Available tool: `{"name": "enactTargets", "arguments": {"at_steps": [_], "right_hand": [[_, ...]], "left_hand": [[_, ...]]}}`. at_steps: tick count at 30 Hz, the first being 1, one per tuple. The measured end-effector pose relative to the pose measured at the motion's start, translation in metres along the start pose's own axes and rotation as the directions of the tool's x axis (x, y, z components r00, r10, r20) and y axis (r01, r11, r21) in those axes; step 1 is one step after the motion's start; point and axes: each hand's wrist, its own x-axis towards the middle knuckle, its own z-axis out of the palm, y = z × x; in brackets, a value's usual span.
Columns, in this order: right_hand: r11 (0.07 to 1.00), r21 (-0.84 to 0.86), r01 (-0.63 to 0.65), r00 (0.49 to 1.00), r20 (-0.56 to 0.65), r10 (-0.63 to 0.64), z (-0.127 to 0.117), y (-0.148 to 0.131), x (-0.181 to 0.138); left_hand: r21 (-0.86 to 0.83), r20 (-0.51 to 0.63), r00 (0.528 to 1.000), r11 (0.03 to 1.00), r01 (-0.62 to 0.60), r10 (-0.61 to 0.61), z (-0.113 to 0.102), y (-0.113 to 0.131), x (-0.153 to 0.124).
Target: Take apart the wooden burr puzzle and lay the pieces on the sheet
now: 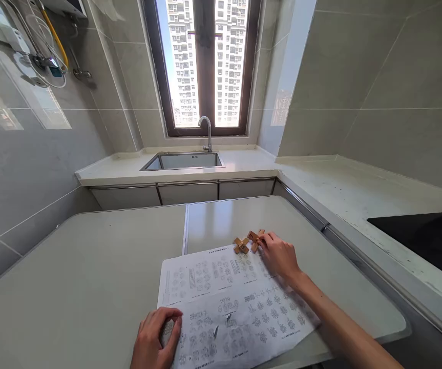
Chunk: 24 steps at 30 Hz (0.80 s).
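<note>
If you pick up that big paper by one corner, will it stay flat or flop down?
The printed sheet would probably flop: it looks thin and lies flat on the table. It seems light, so a push might slide it; the left hand rests on its edge.

Small puzzle pieces (248, 241) of pale, unvarnished-looking wood lie on a creased sheet of matt white paper (232, 305) printed in grey. The table (90, 266) beneath is smooth and faintly glossy — likely laminate. Behind, a brushed metal sink (184, 161) (with a shiny chrome tap (206, 130)) sits among glossy grey wall tiles (359, 77).
</note>
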Motion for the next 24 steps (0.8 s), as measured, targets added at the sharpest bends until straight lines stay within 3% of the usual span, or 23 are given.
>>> {"name": "enactTargets", "arguments": {"at_steps": [3,6,10,13,18,24], "right_hand": [[0.999,0.04,0.01,0.998,-0.061,-0.008,-0.015,0.003,-0.005],[0.978,0.205,0.043,0.992,-0.121,-0.018,-0.041,-0.005,-0.019],[0.784,0.61,0.114,0.992,-0.106,-0.062,-0.079,-0.034,-0.039],[0.635,0.768,0.081,0.995,-0.028,-0.093,-0.095,-0.059,-0.051],[0.521,0.85,0.075,0.985,0.02,-0.173,-0.095,-0.088,-0.069],[0.489,0.868,0.09,0.979,0.013,-0.205,-0.084,-0.1,-0.083]], "left_hand": [[0.002,0.001,1.0,1.0,-0.006,0.006,-0.002,0.0,-0.002],[-0.012,-0.007,1.0,1.0,-0.002,0.002,-0.004,0.003,-0.005],[-0.079,-0.054,0.997,0.995,-0.067,0.063,-0.004,0.023,-0.004],[-0.155,-0.031,0.991,0.979,-0.136,0.132,-0.004,0.049,0.001],[-0.282,0.085,0.98,0.947,-0.152,0.183,-0.007,0.085,0.015],[-0.309,0.169,0.956,0.934,-0.178,0.238,-0.003,0.092,0.025]]}}
